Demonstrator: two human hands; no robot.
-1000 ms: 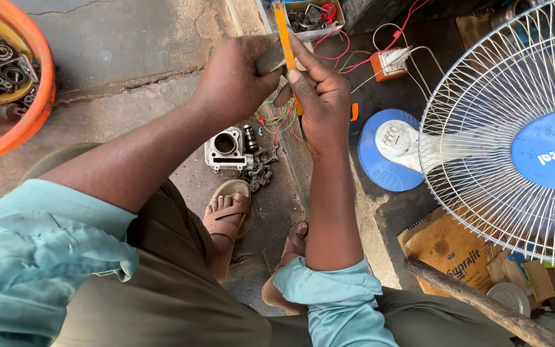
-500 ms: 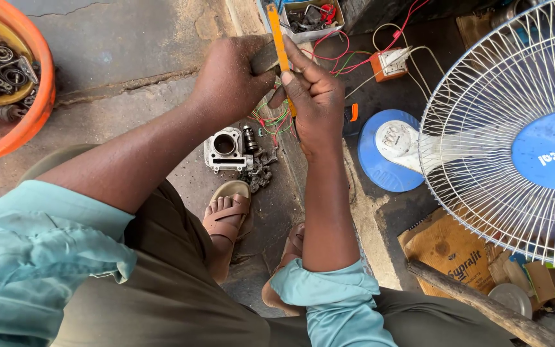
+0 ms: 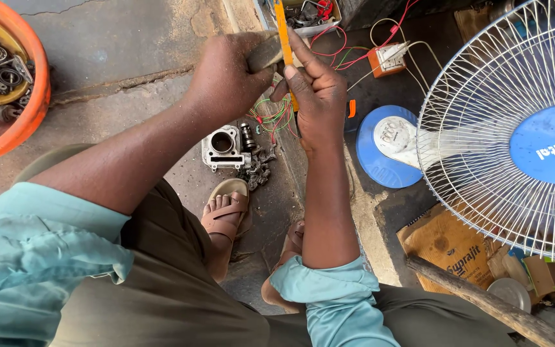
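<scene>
— Above the concrete floor (image 3: 130,71), near its far edge, what is held by the two hands?

— One small grey part (image 3: 266,53) is gripped in the closed left hand (image 3: 226,80). One yellow-handled tool (image 3: 282,38) is clasped by the right hand (image 3: 316,96), fingers curled round it, its shaft laid against the grey part. What the part is cannot be told.

— And just beneath the hands?

— One bundle of coloured wires (image 3: 274,115) is seen hanging below them. On the floor under it one metal engine cylinder block (image 3: 224,146) is set, with one dark heap of chain (image 3: 257,168) touching its right side. Two sandalled feet (image 3: 226,212) are placed nearer the body.

— Farther out?

— At the left edge one orange basin (image 3: 30,96) is filled with bearings and springs. To the right one orange switch box (image 3: 387,59) with red wires, and one fan (image 3: 515,128) with a blue base, are lying. At the far edge one tray of oddments (image 3: 309,16) is partly shown.
</scene>
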